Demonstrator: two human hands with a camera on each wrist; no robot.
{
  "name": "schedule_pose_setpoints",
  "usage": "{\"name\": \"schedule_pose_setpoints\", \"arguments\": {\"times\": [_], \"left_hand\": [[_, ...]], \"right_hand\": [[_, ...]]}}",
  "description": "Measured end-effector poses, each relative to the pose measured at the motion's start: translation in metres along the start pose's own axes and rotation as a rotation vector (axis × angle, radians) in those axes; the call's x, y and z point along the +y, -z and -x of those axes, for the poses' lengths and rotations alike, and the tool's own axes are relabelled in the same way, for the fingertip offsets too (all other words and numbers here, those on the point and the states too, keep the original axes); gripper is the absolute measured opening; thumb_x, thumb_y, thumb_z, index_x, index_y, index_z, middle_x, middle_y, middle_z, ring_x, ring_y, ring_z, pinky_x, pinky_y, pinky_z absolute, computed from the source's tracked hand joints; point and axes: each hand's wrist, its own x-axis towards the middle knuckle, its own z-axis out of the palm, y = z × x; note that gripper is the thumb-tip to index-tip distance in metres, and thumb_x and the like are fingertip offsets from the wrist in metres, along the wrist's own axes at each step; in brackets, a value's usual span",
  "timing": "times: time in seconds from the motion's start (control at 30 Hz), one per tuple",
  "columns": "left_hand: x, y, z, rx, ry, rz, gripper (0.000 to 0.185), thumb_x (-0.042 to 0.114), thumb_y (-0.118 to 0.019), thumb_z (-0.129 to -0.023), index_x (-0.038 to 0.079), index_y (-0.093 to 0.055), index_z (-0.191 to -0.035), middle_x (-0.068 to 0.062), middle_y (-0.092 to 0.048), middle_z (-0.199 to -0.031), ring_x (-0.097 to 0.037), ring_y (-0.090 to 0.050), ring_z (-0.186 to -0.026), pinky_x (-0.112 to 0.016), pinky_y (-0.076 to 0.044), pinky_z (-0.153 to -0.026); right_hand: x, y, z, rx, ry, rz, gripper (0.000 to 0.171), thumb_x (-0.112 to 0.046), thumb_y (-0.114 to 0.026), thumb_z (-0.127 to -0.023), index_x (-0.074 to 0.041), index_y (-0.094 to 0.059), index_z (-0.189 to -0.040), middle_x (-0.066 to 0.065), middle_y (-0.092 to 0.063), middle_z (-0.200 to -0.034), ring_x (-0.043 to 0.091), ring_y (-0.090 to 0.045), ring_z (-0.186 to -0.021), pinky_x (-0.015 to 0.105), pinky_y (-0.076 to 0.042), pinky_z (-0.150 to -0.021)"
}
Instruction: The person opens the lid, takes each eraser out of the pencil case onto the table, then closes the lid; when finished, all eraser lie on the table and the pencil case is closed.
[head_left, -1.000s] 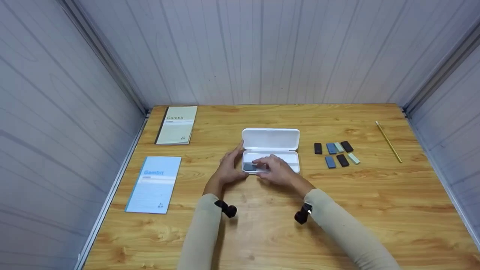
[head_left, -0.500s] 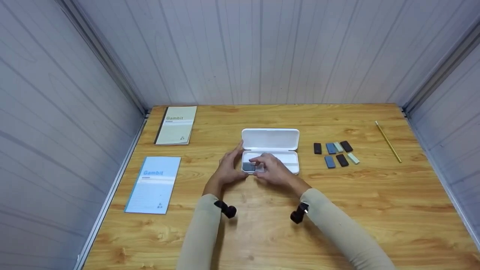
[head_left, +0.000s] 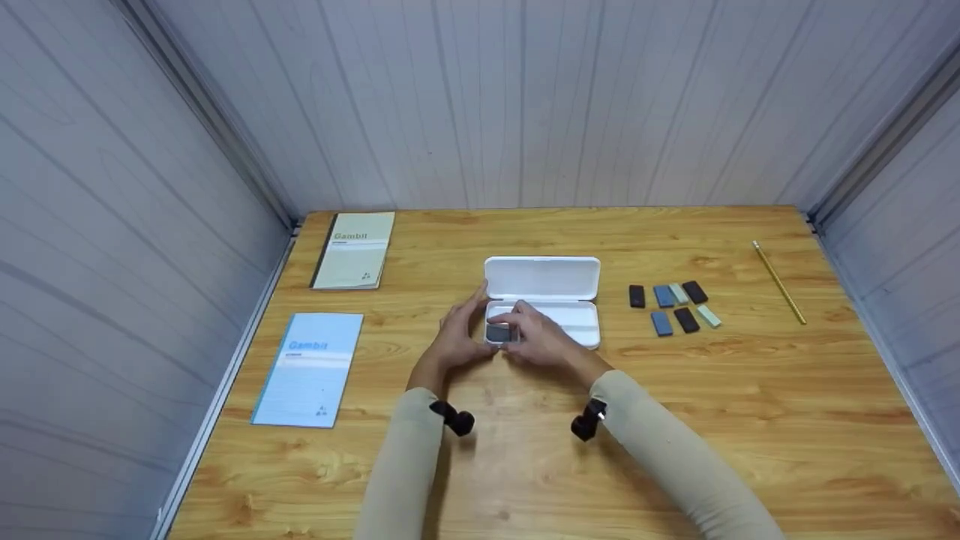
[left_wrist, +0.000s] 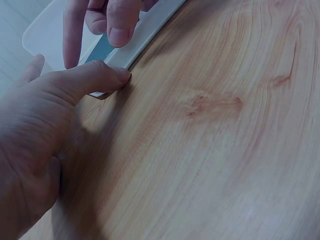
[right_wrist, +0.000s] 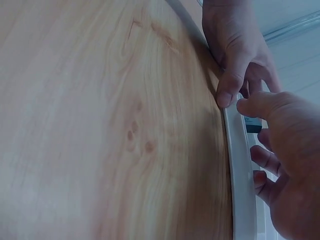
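Partly hidden grey block [head_left: 498, 332] under right hand [head_left: 541, 342], white case [head_left: 577, 319], left hand [head_left: 456, 339] alongside

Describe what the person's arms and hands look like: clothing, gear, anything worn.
Both arms wear long beige sleeves, the left sleeve and right sleeve reaching the wrists. A small black camera is strapped at each wrist: left, right. The left hand and right hand are bare; no rings or gloves show.

The case [head_left: 551, 281] is plain white, a dark grey block [head_left: 498, 332] inside. Right of the case lie black, blue and pale green blocks [head_left: 673, 307] and a yellow pencil [head_left: 780, 283]. Left of it: a light blue booklet [head_left: 309, 369] and a cream booklet [head_left: 354, 250]. The table [head_left: 525, 465] is honey-coloured woodgrain.
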Motion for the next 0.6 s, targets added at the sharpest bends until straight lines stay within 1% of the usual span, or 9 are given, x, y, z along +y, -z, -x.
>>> {"name": "schedule_pose_setpoints", "arguments": {"times": [0.1, 0.27, 0.43, 0.6], "left_hand": [[-0.001, -0.001, 0.0, 0.005, -0.004, -0.002, 0.126, 0.011, -0.096, -0.082, 0.032, -0.022, -0.182, -0.005, -0.058, -0.173, -0.041, -0.038, -0.165, -0.063, -0.014, -0.139], [-0.001, 0.0, 0.0, 0.003, 0.019, -0.005, 0.128, 0.008, -0.096, -0.082, 0.035, -0.02, -0.182, -0.003, -0.058, -0.173, -0.039, -0.036, -0.167, -0.059, -0.012, -0.141], [-0.001, 0.0, 0.0, 0.0, 0.005, -0.007, 0.127, 0.009, -0.096, -0.082, 0.035, -0.021, -0.182, -0.004, -0.059, -0.172, -0.041, -0.036, -0.165, -0.064, -0.012, -0.14], [-0.008, -0.002, -0.003, 0.011, -0.013, 0.002, 0.128, 0.012, -0.097, -0.08, 0.033, -0.023, -0.181, -0.006, -0.06, -0.171, -0.041, -0.037, -0.166, -0.064, -0.013, -0.14]], "right_hand": [[0.0, -0.001, -0.001, -0.022, -0.003, 0.035, 0.059, -0.022, -0.085, -0.095, -0.021, -0.071, -0.153, 0.011, -0.064, -0.12, 0.017, -0.057, -0.098, 0.034, -0.052, -0.085], [-0.002, 0.0, -0.003, -0.05, -0.007, 0.068, 0.059, -0.022, -0.085, -0.094, -0.023, -0.072, -0.152, 0.012, -0.065, -0.123, 0.021, -0.056, -0.104, 0.039, -0.051, -0.091], [-0.004, 0.001, -0.002, -0.044, -0.009, 0.055, 0.054, -0.022, -0.085, -0.094, -0.024, -0.074, -0.148, 0.013, -0.064, -0.122, 0.021, -0.056, -0.104, 0.039, -0.05, -0.09], [-0.012, 0.008, 0.004, -0.018, 0.019, 0.013, 0.052, -0.02, -0.085, -0.092, -0.023, -0.072, -0.143, 0.011, -0.062, -0.115, 0.021, -0.057, -0.099, 0.037, -0.049, -0.085]]}}
